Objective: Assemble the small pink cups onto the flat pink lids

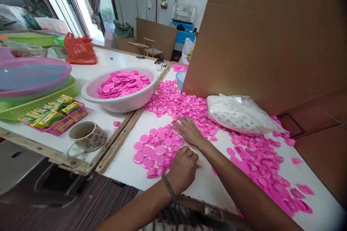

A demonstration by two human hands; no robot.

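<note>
My left hand point(185, 169), with a dark braided band at the wrist, is closed at the right edge of a small group of pink round pieces. Its fingers curl down, and whatever they hold is hidden. Just beyond it, my right hand point(188, 131) stretches its fingers out over the pink pieces, nearest the far side of the group. Flat pink discs point(159, 149) lie among small pink cups point(152, 172) here, some discs seemingly resting on cups. A larger heap of pink cups point(187, 104) spreads behind my right hand.
A white basin point(119, 106) of pink discs stands left, beyond the wooden table edging point(119, 140). Near it are a patterned mug point(92, 138) and a pink basket of yellow boxes point(67, 117). A filled plastic bag point(238, 113) lies against tall cardboard point(257, 43). More pink pieces point(264, 169) lie right.
</note>
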